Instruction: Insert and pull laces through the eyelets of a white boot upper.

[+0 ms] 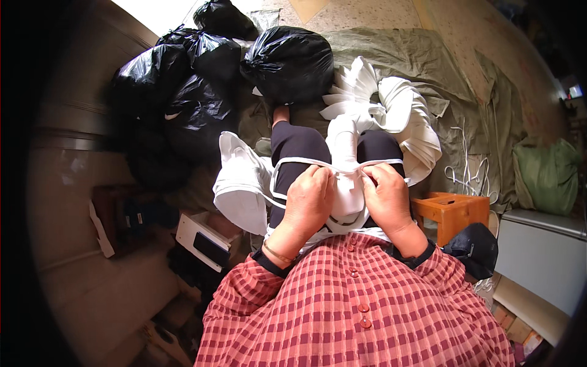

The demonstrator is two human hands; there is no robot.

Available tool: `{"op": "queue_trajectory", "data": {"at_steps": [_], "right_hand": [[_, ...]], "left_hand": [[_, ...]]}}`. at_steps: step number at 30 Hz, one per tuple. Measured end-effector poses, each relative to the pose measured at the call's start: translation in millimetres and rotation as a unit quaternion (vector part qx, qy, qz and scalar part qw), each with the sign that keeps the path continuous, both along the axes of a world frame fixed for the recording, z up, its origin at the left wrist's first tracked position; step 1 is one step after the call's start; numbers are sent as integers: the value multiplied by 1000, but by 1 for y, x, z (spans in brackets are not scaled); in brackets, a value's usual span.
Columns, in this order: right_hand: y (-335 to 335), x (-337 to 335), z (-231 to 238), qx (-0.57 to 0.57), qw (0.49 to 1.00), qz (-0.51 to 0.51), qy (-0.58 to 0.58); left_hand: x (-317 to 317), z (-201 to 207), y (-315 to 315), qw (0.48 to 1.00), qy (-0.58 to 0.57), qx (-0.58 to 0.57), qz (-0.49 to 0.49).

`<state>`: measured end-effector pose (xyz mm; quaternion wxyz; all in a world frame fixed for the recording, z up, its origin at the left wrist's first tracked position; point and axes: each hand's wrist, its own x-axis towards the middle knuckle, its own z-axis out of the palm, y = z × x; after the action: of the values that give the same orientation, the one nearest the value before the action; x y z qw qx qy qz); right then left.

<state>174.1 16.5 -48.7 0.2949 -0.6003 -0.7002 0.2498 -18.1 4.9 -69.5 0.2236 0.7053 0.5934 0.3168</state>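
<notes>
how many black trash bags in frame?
About 5: one black bag ahead of the knees, one at the top edge, three heaped left. More may be hidden behind.

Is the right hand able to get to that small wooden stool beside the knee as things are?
Probably yes: the wooden stool sits just beside the right hand with nothing between, though that hand is busy gripping a white strap.

Red-white check shirt (361, 312), white stack (346, 183), prob. black bags (287, 61).
</notes>
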Motion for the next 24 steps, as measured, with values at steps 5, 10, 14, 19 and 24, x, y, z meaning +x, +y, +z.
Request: {"op": "queue_trajectory", "data": {"at_steps": [5,10,14,19,24], "right_hand": [[-2,1,0,4,1000,19,6],[2,-1,5,86,983,108,-118],[15,-9,13,123,960,127,-217],[17,15,32,-138,933,171,285],[26,18,20,-256,842,28,475]], "left_hand": [[-3,9,2,1000,-21,9,-15],[-4,19,6,986,119,-4,-115],[-8,24,19,963,212,-18,-165],[-13,34,36,989,47,26,-134],[3,32,13,935,-351,-37,-42]]}}
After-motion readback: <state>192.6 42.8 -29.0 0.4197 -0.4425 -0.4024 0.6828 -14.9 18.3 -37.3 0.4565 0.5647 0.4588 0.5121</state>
